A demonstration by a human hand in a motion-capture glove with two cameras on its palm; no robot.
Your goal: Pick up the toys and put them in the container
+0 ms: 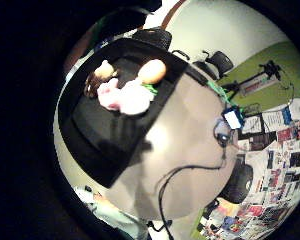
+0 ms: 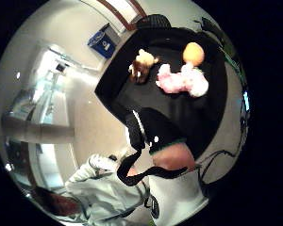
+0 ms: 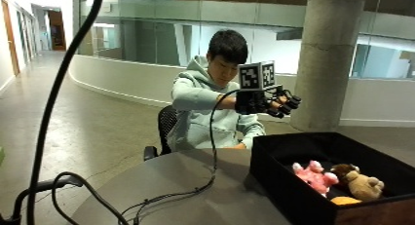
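A black container (image 3: 292,186) stands on the right side of the round grey table (image 3: 195,191). Inside it lie a pink plush toy (image 3: 312,175), a brown plush toy (image 3: 356,182) and an orange toy (image 3: 344,200). My gloved right hand (image 3: 269,102) is raised in the air above the table, over the container's far left corner. Its fingers (image 3: 287,104) are relaxed and hold nothing. The palm views look down on the container (image 1: 105,135) with the pink toy (image 1: 122,97), the orange toy (image 1: 151,71) and the brown toy (image 1: 104,71) at one end.
A black cable (image 3: 211,152) hangs from the hand and trails across the table. The person sits on a chair (image 3: 165,125) behind the table's far edge. A concrete pillar (image 3: 327,59) stands behind the container.
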